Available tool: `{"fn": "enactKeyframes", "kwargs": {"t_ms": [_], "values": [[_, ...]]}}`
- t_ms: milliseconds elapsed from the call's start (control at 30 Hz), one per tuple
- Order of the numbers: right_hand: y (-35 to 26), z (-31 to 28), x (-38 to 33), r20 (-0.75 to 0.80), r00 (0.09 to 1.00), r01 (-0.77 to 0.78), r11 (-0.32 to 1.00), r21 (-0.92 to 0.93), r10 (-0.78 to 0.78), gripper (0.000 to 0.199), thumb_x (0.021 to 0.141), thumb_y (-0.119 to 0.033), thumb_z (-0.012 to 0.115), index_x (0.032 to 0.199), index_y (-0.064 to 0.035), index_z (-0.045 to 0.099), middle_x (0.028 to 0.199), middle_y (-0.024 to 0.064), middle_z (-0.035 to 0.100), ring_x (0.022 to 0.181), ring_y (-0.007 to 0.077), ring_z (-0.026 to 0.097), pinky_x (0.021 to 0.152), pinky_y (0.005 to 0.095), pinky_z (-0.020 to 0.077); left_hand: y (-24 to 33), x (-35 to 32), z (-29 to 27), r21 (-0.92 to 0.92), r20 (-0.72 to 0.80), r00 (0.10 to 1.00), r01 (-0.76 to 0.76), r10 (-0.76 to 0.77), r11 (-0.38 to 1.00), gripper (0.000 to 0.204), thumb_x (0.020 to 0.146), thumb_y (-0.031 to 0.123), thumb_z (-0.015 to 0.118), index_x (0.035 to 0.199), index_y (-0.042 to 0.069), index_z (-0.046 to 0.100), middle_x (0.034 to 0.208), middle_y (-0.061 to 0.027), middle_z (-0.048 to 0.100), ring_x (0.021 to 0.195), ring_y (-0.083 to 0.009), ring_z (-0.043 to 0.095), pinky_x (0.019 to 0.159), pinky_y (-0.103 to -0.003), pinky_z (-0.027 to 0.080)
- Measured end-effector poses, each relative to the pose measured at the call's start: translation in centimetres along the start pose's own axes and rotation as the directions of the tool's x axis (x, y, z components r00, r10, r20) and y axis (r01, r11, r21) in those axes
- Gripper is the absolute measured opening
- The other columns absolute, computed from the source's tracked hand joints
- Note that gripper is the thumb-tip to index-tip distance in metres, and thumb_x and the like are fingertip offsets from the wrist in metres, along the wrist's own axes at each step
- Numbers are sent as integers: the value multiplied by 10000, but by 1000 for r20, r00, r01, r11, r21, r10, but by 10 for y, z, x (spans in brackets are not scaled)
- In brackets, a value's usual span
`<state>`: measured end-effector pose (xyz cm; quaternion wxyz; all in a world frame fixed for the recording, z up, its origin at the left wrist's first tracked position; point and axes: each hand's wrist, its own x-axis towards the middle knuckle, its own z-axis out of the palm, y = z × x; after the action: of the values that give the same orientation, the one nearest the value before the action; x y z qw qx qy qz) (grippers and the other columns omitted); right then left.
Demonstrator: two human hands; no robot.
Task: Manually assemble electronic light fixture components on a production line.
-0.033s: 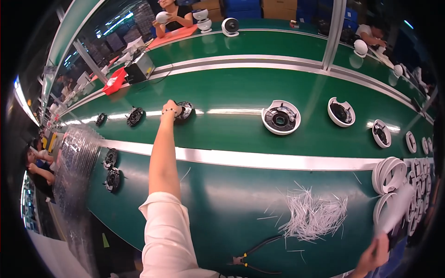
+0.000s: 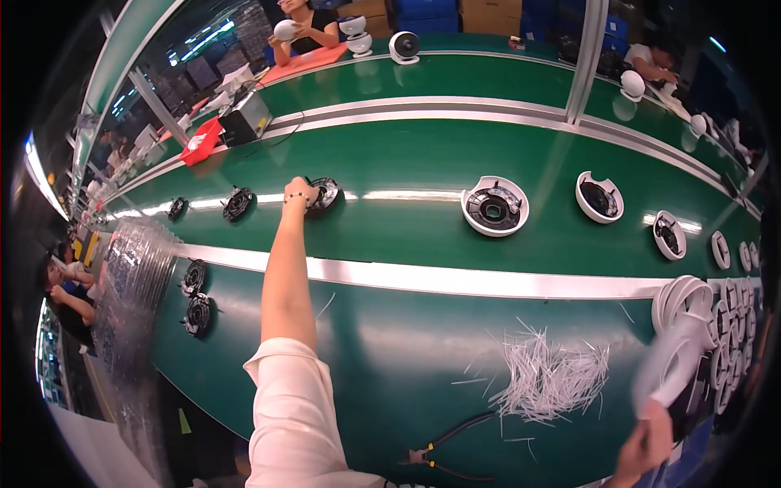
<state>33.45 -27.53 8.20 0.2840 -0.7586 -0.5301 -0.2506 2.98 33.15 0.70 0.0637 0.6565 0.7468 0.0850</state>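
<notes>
On the green belt, my left hand [image 2: 298, 192] has its fingers closed on the edge of a black round fan part [image 2: 327, 195]. At the lower right, my right hand [image 2: 648, 443] grips a white ring-shaped housing [image 2: 669, 372], which is smeared by motion. A stack of white round housings [image 2: 674, 301] stands just beyond it. Farther along the belt lie a white housing with a black part inside [image 2: 494, 207] and another such housing [image 2: 599, 198]. Left of my left hand rests a second black fan part [image 2: 237, 204].
A pile of thin white strips [image 2: 553, 378] lies on the near green table [image 2: 390, 350], with cutting pliers [image 2: 419, 457] below it. Two black parts [image 2: 195, 301] sit near clear plastic trays [image 2: 134, 285] at left. A co-worker [image 2: 305, 32] sits across the belt.
My right hand has moved a little left with the white housing, now turned to show its ring shape. The left hand stays in place; the housings on the belt have shifted slightly right.
</notes>
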Motion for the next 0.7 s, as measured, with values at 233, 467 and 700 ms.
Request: {"fn": "enactKeyframes", "kwargs": {"t_ms": [233, 467, 700], "values": [[-89, 102, 20, 273, 825, 200, 708, 677, -494, 298, 569, -165, 711, 771, 2, 569, 836, 105, 579, 678, 233, 570, 593, 292, 481, -22, -43, 27, -697, -266, 960, -255, 88, 670, 427, 590, 205, 715, 969, 53, 589, 928, -152, 599, 865, -239, 577, 779, -311, 437], [-114, 142, 25, 266, 710, 317, 634, 705, -652, 323, 609, -299, 682, 683, -12, 555, 794, 77, 573, 660, 211, 544, 567, 298, 466, -23, -218, 9, -991, -102, 945, -124, 310, 53, 323, 733, -34, 574, 1040, -56, 477, 963, -103, 560, 869, -141, 534, 766, -235, 427], [-146, 128, 48, 409, 654, 347, 733, 586, -636, 728, 479, -501, 710, 989, -15, 527, 1174, 175, 391, 1002, 350, 410, 804, 435, 359, -35, -250, -21, -996, -61, 944, -36, 323, -82, 277, 740, -41, 552, 1006, -70, 483, 904, -102, 580, 758, -137, 574, 673, -232, 471]]}}
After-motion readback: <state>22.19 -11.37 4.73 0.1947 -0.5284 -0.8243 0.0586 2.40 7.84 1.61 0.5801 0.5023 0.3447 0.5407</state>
